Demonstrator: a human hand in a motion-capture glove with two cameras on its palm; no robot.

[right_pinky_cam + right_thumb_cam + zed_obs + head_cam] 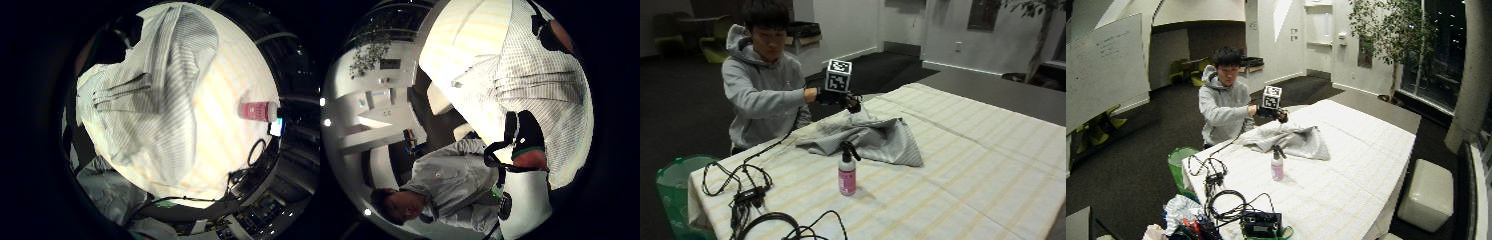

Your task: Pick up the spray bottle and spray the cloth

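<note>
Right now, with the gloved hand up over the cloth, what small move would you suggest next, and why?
I would probably let go of the cloth and bring the right hand down toward the spray bottle. The hand appears to pinch a raised peak of the cloth, while the bottle stands upright and untouched on the table, just in front of the cloth.

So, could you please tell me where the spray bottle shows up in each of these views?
Outside view: spray bottle upright on the table, in front of the striped cloth.
Wide outside view: the same, mid-table.
Little finger palm view: pink, beside the cloth.
Thumb palm view: not in it.
Shared landmark: the cloth.
</note>
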